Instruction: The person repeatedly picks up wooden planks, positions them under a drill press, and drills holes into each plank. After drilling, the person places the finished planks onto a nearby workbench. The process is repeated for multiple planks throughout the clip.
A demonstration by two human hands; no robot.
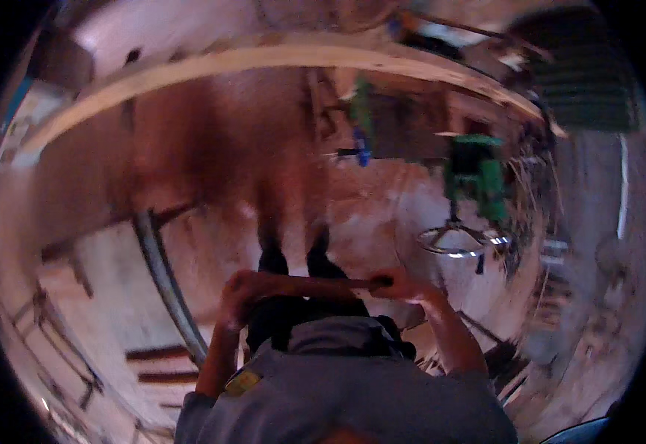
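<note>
Across my waist stretches a reddish-brown bar (321,287), perhaps wood, held level between both hands and smeared by motion. Near its left end, my left hand (241,294) is closed around it. My right hand (398,286) grips the other end, with dark fingertips or a dark end piece showing there. The bar's exact kind cannot be made out. My legs and dark shoes show beyond it on the reddish floor.
A long pale wooden beam (315,55) spans the far side above a reddish-brown panel. To the right stands a green machine (491,181) with a shiny metal handwheel (453,240). A grey metal bar (166,285) leans at left, near brown wooden strips (161,354).
</note>
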